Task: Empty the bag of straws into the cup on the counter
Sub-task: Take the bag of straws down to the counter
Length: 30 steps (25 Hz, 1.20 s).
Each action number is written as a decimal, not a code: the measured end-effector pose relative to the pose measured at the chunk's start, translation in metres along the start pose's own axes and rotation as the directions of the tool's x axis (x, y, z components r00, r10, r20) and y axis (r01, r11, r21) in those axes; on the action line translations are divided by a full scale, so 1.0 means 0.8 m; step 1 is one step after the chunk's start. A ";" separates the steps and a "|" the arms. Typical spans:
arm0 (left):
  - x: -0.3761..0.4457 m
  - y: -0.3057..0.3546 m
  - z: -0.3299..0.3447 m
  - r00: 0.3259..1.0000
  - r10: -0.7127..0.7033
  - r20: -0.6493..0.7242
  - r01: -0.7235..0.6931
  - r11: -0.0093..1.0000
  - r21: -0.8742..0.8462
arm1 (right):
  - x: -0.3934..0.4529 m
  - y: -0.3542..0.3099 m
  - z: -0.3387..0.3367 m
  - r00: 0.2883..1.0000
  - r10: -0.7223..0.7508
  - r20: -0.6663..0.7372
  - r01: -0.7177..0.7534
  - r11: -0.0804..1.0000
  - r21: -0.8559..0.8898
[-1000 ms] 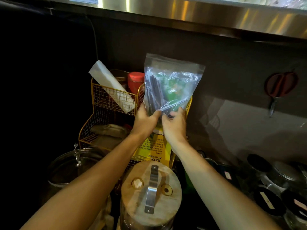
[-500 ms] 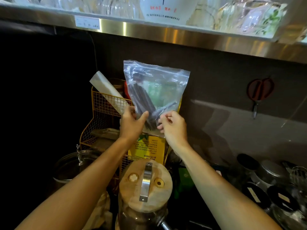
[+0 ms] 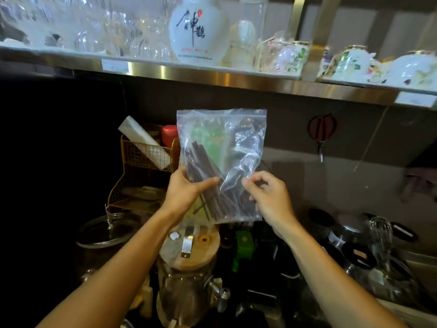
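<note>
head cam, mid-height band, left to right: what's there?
yellow wire rack → left hand → clear zip bag of dark straws → right hand → red-handled scissors hanging on the wall

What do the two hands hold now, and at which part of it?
Both hold the clear zip bag of straws. The left hand grips its lower left side; the right hand pinches the plastic at its lower right.
</note>
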<state>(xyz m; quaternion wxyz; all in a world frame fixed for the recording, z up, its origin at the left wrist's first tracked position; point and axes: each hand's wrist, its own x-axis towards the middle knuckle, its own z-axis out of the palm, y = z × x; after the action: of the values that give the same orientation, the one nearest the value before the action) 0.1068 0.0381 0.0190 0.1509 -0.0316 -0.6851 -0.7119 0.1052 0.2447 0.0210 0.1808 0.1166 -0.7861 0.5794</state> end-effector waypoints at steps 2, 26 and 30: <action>-0.021 -0.002 0.022 1.000 0.005 0.030 -0.004 0.999 -0.041 | -0.025 0.003 -0.032 0.998 0.060 0.008 -0.060 0.997 0.048; -0.307 -0.196 0.271 0.841 -0.347 0.415 0.375 0.927 0.014 | -0.344 0.200 -0.306 0.878 0.473 -0.080 -0.464 0.880 0.104; -0.335 -0.226 0.291 0.818 -0.403 0.410 0.433 0.901 0.023 | -0.374 0.230 -0.323 0.849 0.517 -0.105 -0.512 0.856 0.073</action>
<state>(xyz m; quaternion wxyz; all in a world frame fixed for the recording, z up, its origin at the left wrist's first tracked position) 0.2777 0.3159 -0.2095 -0.1554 -0.0327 -0.6655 -0.7293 0.3428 0.5390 -0.1964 0.0637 -0.1294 -0.7636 0.6293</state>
